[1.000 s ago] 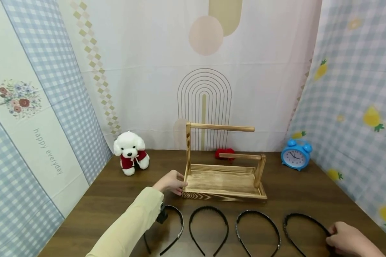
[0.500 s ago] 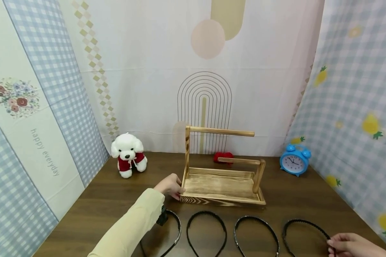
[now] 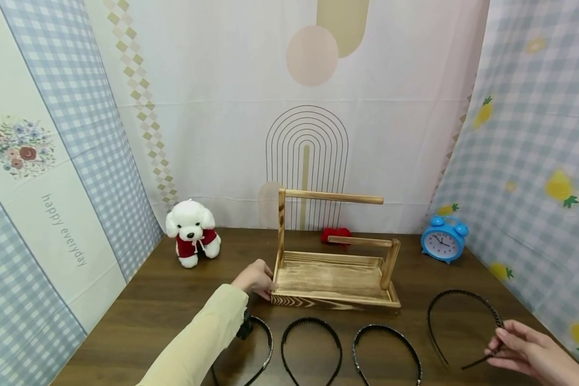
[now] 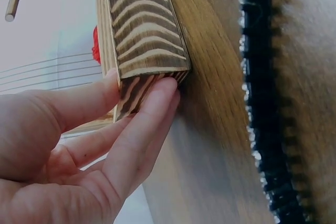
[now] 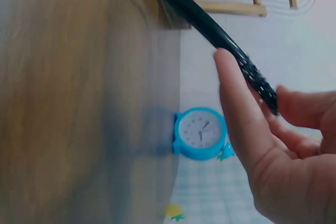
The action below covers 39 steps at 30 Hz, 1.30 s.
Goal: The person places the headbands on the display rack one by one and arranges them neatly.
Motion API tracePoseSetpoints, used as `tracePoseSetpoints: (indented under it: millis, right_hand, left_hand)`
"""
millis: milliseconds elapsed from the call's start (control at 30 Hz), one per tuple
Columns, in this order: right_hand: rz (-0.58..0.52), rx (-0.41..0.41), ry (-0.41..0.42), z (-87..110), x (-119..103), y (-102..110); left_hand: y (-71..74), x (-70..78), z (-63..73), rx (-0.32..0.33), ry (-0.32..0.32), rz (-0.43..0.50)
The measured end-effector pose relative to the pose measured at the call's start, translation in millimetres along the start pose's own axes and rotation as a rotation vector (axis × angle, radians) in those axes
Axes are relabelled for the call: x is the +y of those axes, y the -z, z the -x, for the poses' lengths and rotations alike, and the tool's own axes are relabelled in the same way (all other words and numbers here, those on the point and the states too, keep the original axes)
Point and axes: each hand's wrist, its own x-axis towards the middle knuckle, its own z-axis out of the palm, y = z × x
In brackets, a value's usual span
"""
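Observation:
My left hand point(image 3: 255, 280) grips the front left corner of a wooden rack point(image 3: 330, 276), thumb on the rim and fingers beneath, as the left wrist view shows. The rack has a shallow tray base and two bars, a tall one at the left and a low one at the right. At the right, my right hand point(image 3: 523, 346) pinches a black headband point(image 3: 463, 292) by its right side, above the table. In the right wrist view that headband point(image 5: 210, 27) sits between thumb and fingers. Three more headbands lie in a row: left point(image 3: 270, 343), middle point(image 3: 313, 320) and right point(image 3: 388, 328).
A white toy dog point(image 3: 191, 230) in a red top stands at the back left. A blue alarm clock point(image 3: 443, 240) stands at the back right. Something red point(image 3: 335, 235) lies behind the rack. Patterned cloths enclose the brown table point(image 3: 149, 305) on three sides.
My right hand has lifted the rightmost headband off the table and tilted it up. My left hand stays at the rack's corner. The head view has shifted slightly.

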Motion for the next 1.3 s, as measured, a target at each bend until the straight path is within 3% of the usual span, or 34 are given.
tracePoseSetpoints:
  millis: [100,300,400,567,733,1067,1300]
  right_hand:
    - [0.005,0.112,0.044,-2.5,-4.5,-9.4]
    - [-0.046,0.265,0.235,-5.0,-21.0,-37.6]
    - [-0.097,0.284,0.346,-6.5,-30.9,-48.0]
    - [-0.273,0.266,0.555,-12.1,-43.2,-62.7]
    - [-0.394,0.274,0.698,-22.4,-49.4,-78.6]
    - [-0.399,0.37,0.819,-35.9,-66.8,-101.0]
    - [-0.354,0.416,0.817,-45.8,-85.0,-109.6]
  left_hand:
    - [-1.0,0.5,1.3,0.016,0.01,-0.007]
    - [-1.9,2.3,-0.5,0.047,0.015,-0.051]
    - [-2.6,3.7,-2.5,0.056,0.015,-0.07]
    - [-3.5,3.8,-2.6,0.062,0.015,-0.075]
    - [-4.0,1.9,0.6,0.076,0.011,-0.082]
    - [-4.5,0.5,3.0,0.082,-0.009,-0.113]
    - [-5.2,0.5,1.9,0.09,-0.029,-0.128]
